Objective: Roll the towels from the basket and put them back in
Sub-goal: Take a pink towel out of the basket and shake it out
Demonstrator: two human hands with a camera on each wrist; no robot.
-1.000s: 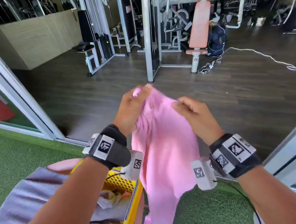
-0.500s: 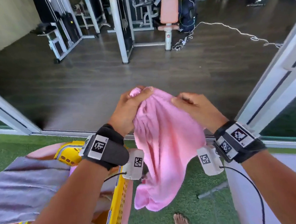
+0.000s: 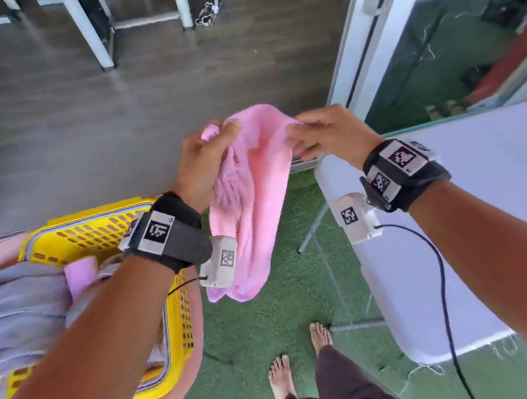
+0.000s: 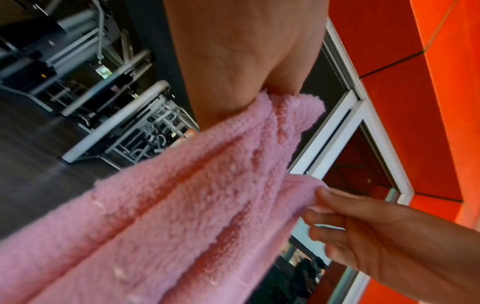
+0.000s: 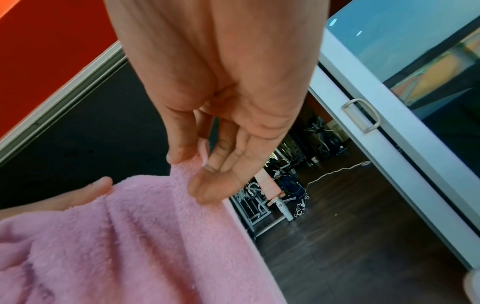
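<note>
A fluffy pink towel point(image 3: 256, 193) hangs in the air between both hands, its lower end dangling over the green turf. My left hand point(image 3: 206, 160) grips a bunched top corner of the pink towel point(image 4: 182, 205). My right hand point(image 3: 323, 134) pinches the other top edge of the pink towel point(image 5: 130, 236) between thumb and fingers. The yellow basket point(image 3: 96, 230) stands at the lower left on a pink stool, with a grey towel point(image 3: 17, 309) draped over it and a pink cloth point(image 3: 79, 274) inside.
A white table point(image 3: 455, 244) stands at the right, close to my right wrist. Bare feet point(image 3: 305, 357) stand on green turf point(image 3: 256, 330). A sliding door frame point(image 3: 365, 32) and dark gym floor with exercise machines lie ahead.
The head view has tilted downward and to the right, bringing the white table and feet into view. Both hands moved slightly apart, spreading the towel's top edge.
</note>
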